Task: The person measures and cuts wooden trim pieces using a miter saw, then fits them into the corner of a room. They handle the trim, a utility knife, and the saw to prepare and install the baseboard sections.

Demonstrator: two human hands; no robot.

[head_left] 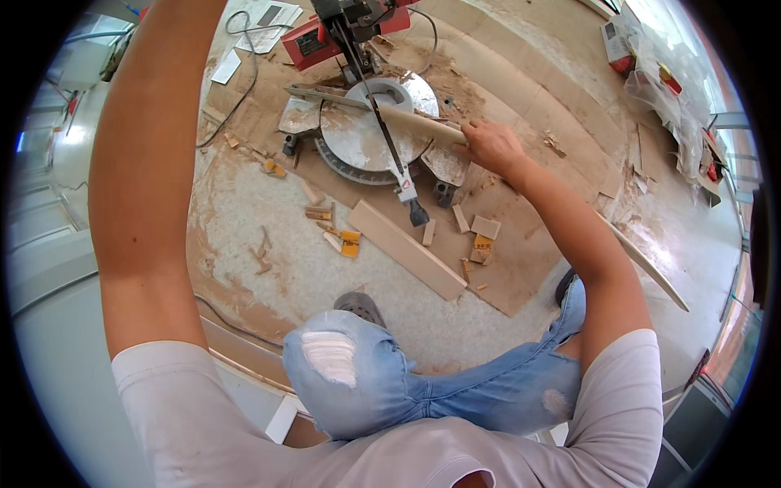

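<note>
A red and black miter saw stands on the floor ahead of me, its round metal table dusted with sawdust. A pale wooden board lies across that table against the fence. My right hand is closed around the board, right of the saw's table. A pale strip shows beyond my right forearm, perhaps the same board's far end. The saw's black-tipped front arm points toward me. My left arm reaches up past the top edge, so its hand is out of the picture.
A loose flat board lies between the saw and my feet. Several wood offcuts are scattered near it, some with yellow labels. Cardboard covers part of the floor. A black cord runs at left; plastic wrapping lies at far right.
</note>
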